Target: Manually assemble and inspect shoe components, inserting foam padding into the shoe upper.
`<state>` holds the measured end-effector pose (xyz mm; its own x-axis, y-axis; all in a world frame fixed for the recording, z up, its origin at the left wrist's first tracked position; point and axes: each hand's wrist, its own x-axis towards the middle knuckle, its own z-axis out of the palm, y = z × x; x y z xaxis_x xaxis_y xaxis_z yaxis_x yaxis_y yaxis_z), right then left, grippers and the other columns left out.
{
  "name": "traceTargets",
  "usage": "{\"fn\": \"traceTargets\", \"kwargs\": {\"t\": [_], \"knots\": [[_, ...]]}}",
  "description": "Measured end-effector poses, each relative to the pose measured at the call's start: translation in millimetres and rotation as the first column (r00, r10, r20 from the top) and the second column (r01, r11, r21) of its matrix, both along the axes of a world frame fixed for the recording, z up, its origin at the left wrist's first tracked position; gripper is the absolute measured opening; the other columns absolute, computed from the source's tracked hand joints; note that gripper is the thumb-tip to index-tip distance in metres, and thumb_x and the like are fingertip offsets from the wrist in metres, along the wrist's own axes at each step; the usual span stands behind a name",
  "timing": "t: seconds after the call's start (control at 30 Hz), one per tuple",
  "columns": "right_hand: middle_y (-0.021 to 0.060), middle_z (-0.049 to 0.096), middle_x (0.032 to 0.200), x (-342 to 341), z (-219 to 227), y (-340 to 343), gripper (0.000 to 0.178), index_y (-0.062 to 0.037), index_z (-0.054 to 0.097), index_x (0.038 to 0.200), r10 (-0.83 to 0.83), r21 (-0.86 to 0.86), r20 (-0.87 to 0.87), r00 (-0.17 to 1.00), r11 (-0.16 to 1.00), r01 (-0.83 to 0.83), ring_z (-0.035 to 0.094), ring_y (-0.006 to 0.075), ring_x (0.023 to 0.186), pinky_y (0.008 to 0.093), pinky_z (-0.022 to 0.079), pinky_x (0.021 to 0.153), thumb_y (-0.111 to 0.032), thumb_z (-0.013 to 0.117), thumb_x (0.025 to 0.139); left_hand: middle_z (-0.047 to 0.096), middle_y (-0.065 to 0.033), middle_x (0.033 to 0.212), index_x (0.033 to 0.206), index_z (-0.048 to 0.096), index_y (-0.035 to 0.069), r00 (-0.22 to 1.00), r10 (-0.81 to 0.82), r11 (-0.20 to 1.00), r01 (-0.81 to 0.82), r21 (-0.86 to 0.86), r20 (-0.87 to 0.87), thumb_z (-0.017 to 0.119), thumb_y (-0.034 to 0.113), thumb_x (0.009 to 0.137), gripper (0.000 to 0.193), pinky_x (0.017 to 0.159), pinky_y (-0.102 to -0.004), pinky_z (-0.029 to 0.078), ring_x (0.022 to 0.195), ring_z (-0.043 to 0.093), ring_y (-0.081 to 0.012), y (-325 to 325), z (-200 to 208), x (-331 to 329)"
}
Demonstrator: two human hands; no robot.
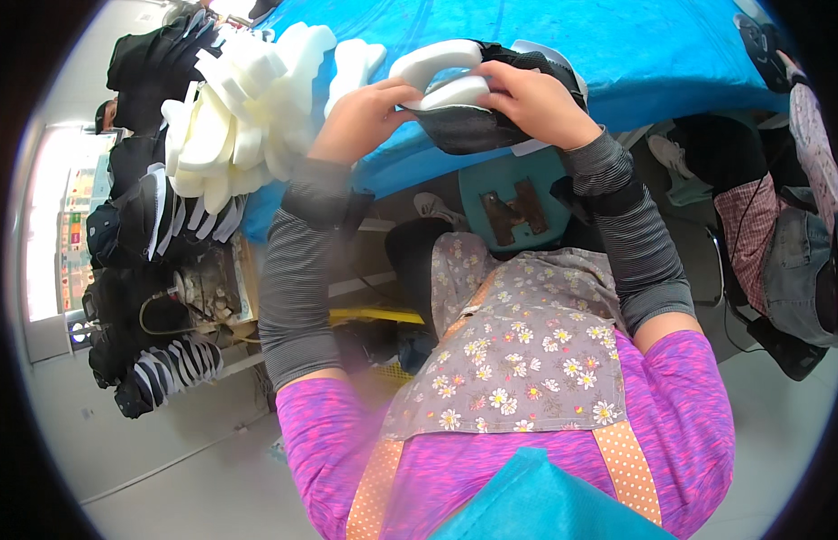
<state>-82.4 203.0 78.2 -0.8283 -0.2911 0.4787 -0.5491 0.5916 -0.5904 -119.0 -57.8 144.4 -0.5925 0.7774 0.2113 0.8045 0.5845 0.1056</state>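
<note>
A black fabric piece (468, 129) lies at the table's near edge, curved around white foam. One white foam pad (437, 60) is bent along its far side, and a second white foam pad (457, 93) sits in its opening. My left hand (367, 112) pinches the left end of the piece, thumb and fingers close together at the fabric and foam. On the opposite side, my right hand (538, 101) grips it, with fingertips pressed into the opening against the foam. More white foam edges show under and behind the black fabric. Its exact kind I cannot make out.
A tall heap of white foam pads (248, 112) stands at the left on the blue table cover (635, 54). Stacks of black pieces (135, 216) hang farther left. A teal stool (513, 205) is below the table. Another person's leg (738, 207) and hand (786, 65) are at right.
</note>
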Motion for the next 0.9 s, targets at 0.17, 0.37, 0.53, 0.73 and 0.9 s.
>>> {"fn": "traceTargets", "kwargs": {"t": [0.17,0.37,0.53,0.73,0.9], "knots": [[0.0116,0.067,0.084,-8.4,-2.0,-3.1,0.025,-0.0057,0.062,0.103,-0.108,-0.017,0.076,0.991,0.994,0.11,0.066,0.0297,0.082,0.037,0.05,0.07,-0.028,0.057,0.095,0.068,-0.0051,0.099,0.111,0.068,0.004,0.888,-0.047,0.96,-0.086,0.266,0.457,0.067,0.013,0.088,0.024,0.068,-0.0268,0.049,0.077,0.058,-0.0125,5.7,7.5,2.6],[0.0103,0.068,0.08,-10.2,-7.6,-17.7,0.025,-0.0058,0.062,0.099,-0.282,0.009,0.084,0.956,0.959,0.282,0.067,0.0256,0.065,0.0381,0.051,0.065,-0.029,0.056,0.095,0.068,-0.005,0.081,0.105,0.071,0.001,0.899,0.136,0.923,-0.268,0.276,0.417,0.064,0.019,0.093,0.023,0.061,-0.0233,0.046,0.067,0.057,-0.0094,9.8,-11.6,-5.5],[0.0141,0.069,0.084,-9.0,-7.5,-12.4,0.026,-0.0075,0.064,0.099,-0.226,-0.115,0.132,0.965,0.963,0.242,0.068,0.0324,0.079,0.0408,0.053,0.07,-0.032,0.058,0.094,0.066,-0.0099,0.077,0.103,0.07,0.0,0.853,0.274,0.876,-0.412,0.252,0.443,0.062,0.02,0.093,0.023,0.065,-0.0291,0.048,0.067,0.058,-0.0141,10.1,-12.3,-8.6],[0.0093,0.072,0.092,-1.5,0.0,-7.1,0.034,-0.0066,0.069,0.107,0.117,-0.303,0.222,0.968,0.952,-0.045,0.069,0.0218,0.082,0.0304,0.052,0.077,-0.036,0.068,0.089,0.065,-0.0066,0.079,0.108,0.068,0.001,0.801,0.221,0.844,-0.443,0.302,0.557,0.059,0.022,0.096,0.026,0.065,-0.0276,0.046,0.068,0.053,-0.0116,-2.3,-18.1,-9.0],[0.0104,0.072,0.093,-3.8,-12.2,-0.4,0.026,-0.0067,0.069,0.109,0.212,-0.407,0.121,0.97,0.902,-0.146,0.069,0.0235,0.083,0.0314,0.053,0.079,-0.023,0.069,0.089,0.064,-0.0048,0.09,0.112,0.068,0.004,0.733,0.081,0.839,-0.416,0.351,0.675,0.057,0.022,0.097,0.026,0.067,-0.0243,0.045,0.075,0.051,-0.0091,-4.6,-13.9,-10.0]]}}
